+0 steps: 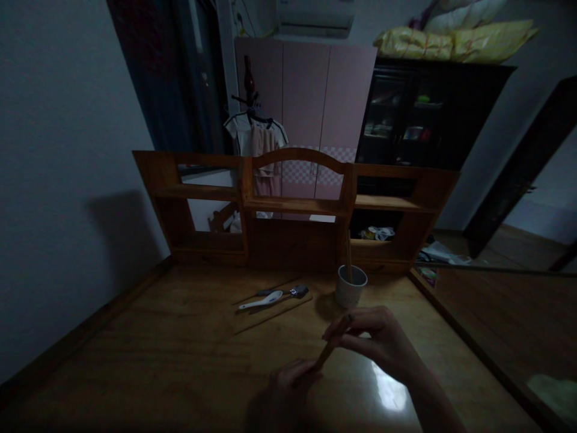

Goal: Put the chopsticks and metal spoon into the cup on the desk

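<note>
My right hand (376,337) pinches the upper end of a slim bundle of wooden chopsticks (330,346) between thumb and fingers. Low in the view, my left hand (293,379) is closed around their lower end; how many there are, I cannot tell in the dim light. The chopsticks slant above the table, in front of a pale cup (348,293) with a chopstick (348,258) standing in it. Left of the cup lie a white spoon (265,300), a metal spoon (299,291) and a loose chopstick (274,316), with another thin stick behind the spoons.
The glossy wooden table (180,355) meets a wall (67,180) at the left. A wooden shelf unit (293,240) rises along its far edge. Beyond stand a pink wardrobe (304,90), a coat rack with clothes (264,138) and a dark cabinet (455,114).
</note>
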`<act>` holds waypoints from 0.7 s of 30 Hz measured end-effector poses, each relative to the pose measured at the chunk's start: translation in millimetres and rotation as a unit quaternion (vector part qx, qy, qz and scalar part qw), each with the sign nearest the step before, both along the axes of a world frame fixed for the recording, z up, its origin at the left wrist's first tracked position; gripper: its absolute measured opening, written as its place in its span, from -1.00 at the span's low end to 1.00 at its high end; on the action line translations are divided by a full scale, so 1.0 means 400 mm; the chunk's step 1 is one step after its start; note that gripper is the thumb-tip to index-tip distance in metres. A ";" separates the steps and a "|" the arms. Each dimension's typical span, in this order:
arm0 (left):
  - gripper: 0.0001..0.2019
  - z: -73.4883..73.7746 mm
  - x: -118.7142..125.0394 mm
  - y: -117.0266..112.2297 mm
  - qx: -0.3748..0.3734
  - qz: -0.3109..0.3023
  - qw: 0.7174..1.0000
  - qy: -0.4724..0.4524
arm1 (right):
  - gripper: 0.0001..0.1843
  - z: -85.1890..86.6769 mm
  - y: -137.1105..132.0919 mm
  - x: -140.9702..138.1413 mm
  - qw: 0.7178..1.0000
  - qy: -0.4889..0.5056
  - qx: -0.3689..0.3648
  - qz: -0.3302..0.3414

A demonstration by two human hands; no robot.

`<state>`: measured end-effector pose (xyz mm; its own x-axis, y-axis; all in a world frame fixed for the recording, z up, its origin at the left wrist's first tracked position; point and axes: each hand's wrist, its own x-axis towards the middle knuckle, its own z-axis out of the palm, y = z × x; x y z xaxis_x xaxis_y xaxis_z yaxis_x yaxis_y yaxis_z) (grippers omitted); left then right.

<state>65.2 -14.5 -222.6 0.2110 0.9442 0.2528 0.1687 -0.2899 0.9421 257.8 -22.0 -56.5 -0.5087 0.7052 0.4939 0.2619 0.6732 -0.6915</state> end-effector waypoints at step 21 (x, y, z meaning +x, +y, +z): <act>-0.60 -0.003 0.009 0.013 -0.007 -0.012 1.000 0.000 | -0.77 -0.020 0.043 0.137 0.968 0.160 -0.033 -0.190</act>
<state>68.6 -9.2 -223.7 0.2331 0.9424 0.2399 0.1618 -0.2809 0.9460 312.8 -5.0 -64.5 -0.0354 0.8468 0.5307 0.2470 0.5220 -0.8164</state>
